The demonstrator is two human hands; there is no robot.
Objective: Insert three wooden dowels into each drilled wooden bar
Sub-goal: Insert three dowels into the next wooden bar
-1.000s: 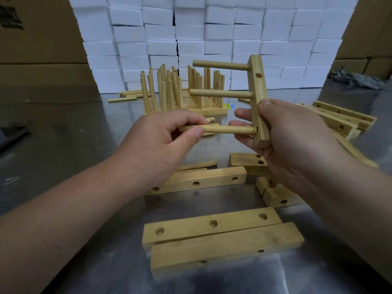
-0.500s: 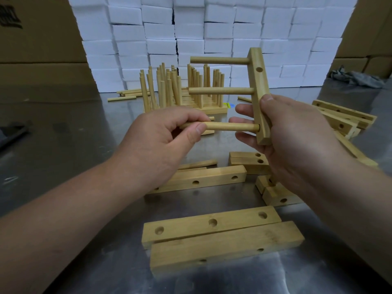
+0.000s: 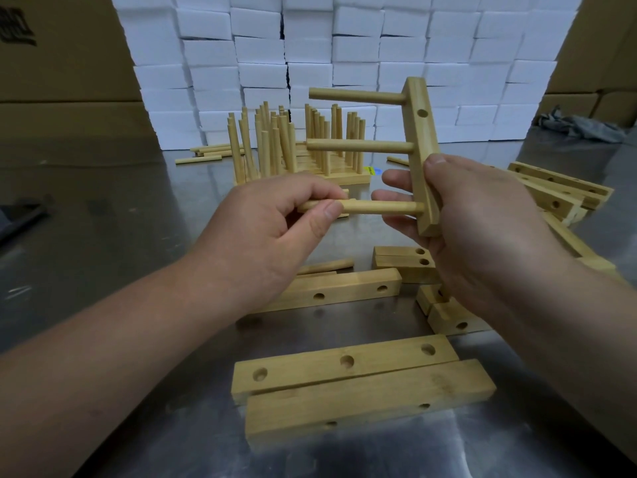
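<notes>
Though illegible, black carton lettering (image 3: 17, 31), perhaps.

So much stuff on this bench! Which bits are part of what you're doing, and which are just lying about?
Part of the job: held bar, lowest dowel, left hand, right hand, empty drilled bars, loose dowels, finished bars.
Just lying about: white blocks, cardboard boxes, grey rag.

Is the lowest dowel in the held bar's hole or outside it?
In. The lowest dowel enters the bar at its hole, tip hidden; the left hand pinches its free end. Depth: cannot tell.
</notes>
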